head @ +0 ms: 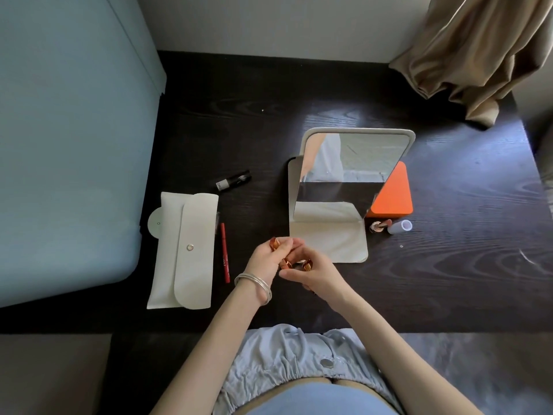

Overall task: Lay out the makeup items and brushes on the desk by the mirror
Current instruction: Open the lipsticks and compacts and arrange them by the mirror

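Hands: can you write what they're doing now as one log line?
left hand: holds copper tube | right hand: holds copper tube | place: over desk, before mirror

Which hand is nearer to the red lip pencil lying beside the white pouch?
Left. The left hand is just right of the red lip pencil; the right hand is farther right, beyond it.

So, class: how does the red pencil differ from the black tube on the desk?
The red pencil is thin and long; the black tube is thicker and shorter. The pencil lies right beside the white pouch, pointing away from the person; the tube lies beyond the pouch, slanted. Both lie flat on the dark desk, untouched.
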Available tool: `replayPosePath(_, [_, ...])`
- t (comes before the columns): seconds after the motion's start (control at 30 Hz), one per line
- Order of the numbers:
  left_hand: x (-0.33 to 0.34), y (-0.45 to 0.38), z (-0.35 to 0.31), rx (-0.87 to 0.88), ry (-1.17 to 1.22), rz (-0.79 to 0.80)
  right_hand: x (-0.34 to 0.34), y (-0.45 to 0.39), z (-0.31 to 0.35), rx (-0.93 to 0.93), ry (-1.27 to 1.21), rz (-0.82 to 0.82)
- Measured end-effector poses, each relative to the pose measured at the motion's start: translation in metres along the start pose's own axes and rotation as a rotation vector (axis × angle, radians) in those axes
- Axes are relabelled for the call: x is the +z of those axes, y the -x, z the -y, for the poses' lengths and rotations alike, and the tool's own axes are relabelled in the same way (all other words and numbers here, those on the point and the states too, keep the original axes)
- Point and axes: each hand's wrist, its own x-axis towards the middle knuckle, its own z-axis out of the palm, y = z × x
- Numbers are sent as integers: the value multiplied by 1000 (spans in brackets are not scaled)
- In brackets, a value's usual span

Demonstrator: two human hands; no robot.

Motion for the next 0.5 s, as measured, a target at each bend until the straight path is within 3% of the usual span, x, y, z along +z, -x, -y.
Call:
replayPosePath(0.1, [5, 2, 0, 5, 15, -38, 2, 0, -1, -58, -52, -23])
replayPosePath(0.23, [2, 5, -4, 145, 14, -268, 3, -1, -4, -41, -137, -10])
replayPosePath(0.33, [1, 7, -6, 224, -40, -306, 1, -2, -7, -30, -220, 38])
replayPosePath(0.5, [-2, 9, -9, 211, -65, -320, -3, -2, -12, -6, -367, 195])
